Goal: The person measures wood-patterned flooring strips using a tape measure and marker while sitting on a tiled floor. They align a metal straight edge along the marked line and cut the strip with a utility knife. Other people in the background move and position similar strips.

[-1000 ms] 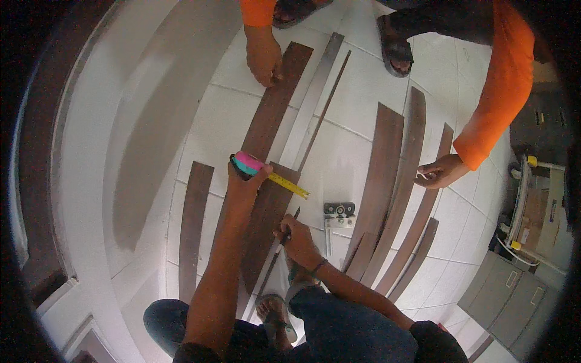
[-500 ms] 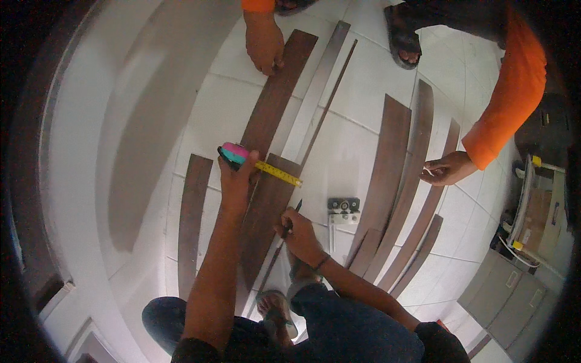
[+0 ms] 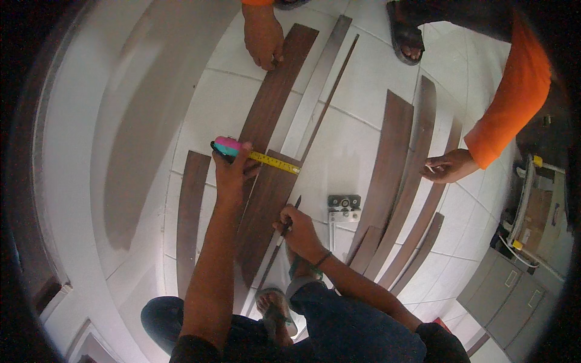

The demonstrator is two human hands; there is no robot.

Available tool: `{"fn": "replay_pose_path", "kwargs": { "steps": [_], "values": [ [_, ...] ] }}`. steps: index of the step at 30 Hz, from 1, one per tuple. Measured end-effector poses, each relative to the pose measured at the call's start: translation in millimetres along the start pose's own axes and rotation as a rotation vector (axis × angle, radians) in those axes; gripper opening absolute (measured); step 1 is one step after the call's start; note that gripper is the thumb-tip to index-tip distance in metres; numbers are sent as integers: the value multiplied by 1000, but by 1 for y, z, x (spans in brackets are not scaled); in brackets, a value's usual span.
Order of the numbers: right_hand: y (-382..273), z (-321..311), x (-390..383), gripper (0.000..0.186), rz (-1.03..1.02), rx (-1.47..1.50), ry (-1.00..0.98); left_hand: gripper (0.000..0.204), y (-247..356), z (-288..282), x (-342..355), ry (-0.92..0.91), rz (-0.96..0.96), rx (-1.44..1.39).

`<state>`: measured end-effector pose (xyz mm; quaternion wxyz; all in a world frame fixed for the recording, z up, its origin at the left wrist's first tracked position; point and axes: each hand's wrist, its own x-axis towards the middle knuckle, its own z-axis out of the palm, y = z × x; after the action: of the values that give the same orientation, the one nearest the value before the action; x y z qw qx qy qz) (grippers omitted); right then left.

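My left hand (image 3: 231, 175) is closed around a pink and turquoise tape measure (image 3: 229, 145). Its yellow blade (image 3: 275, 162) runs out to the right, lying across a dark brown wood-look plank (image 3: 266, 202) close to that plank's far end. The blade's tip reaches about the plank's right edge. In my right hand (image 3: 301, 233) is a dark pencil (image 3: 298, 202), pinched with its point upward and away from me, beside the plank's right edge. Another brown plank (image 3: 279, 91) lies beyond; a co-worker's hand (image 3: 263, 45) touches its left edge.
A grey flat bar (image 3: 316, 85) and a thin dark strip (image 3: 333, 94) lie beside the planks. A black-and-silver metal tool (image 3: 344, 207) sits on the white tiles. Several more planks (image 3: 387, 151) lie right, near a co-worker's other hand (image 3: 449, 166). A wall stands left (image 3: 85, 181).
My left hand and the tape measure have shifted a little left and away from me, and the blade now lies nearer the plank's far end. My right hand keeps the pencil almost in place.
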<state>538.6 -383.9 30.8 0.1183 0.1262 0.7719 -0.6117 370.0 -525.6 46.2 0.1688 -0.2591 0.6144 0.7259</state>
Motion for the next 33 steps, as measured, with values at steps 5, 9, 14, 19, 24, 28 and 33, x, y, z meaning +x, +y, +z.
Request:
{"fn": "replay_pose_path", "kwargs": {
  "steps": [5,9,14,19,24,28,33],
  "values": [
    [2,-1,0,33,28,-42,-30,65,0,2,6,16,1,49],
    [0,-3,0,32,10,-57,2,65,3,9,9,34,-5,117],
    [-13,-11,-2,20,48,-95,103,65,12,9,2,32,7,147],
    [-28,-49,33,25,-77,89,188,65,13,13,0,29,37,127],
    [-59,-58,104,24,-151,103,172,61,11,8,1,24,-6,187],
    [-59,-56,122,24,-151,132,64,61,9,10,4,4,-1,131],
    [-49,-56,134,18,6,-83,-28,61,11,12,2,38,-29,158]
  ]
}}
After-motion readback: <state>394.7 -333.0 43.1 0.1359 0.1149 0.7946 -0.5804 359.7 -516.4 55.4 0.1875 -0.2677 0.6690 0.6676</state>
